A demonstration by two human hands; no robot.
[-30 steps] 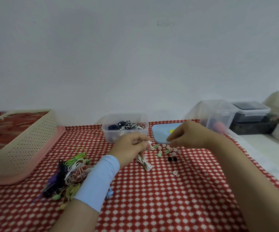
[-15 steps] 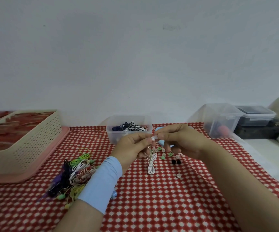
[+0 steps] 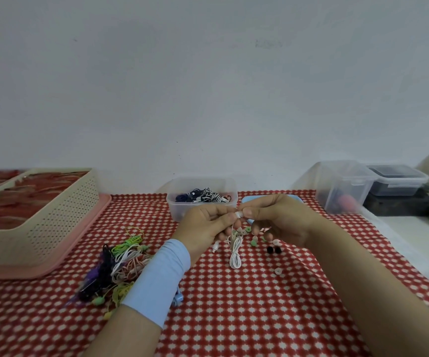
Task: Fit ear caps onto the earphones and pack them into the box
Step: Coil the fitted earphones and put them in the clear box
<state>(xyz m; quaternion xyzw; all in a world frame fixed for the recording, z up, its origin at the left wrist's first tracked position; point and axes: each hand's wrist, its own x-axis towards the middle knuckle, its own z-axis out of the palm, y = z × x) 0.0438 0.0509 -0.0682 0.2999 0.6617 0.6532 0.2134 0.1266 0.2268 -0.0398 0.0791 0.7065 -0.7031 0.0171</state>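
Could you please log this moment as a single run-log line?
left hand: holds white earphone | right hand: pinches ear cap onto it | box: open, behind hands

A beige basket on a pink tray sits left of the left hand. A clear tub stands right of the right hand. Red checked cloth lies below.

One head-worn view, all we had
We looked forward and slightly down, close over the checked table, white wall filling the upper half.
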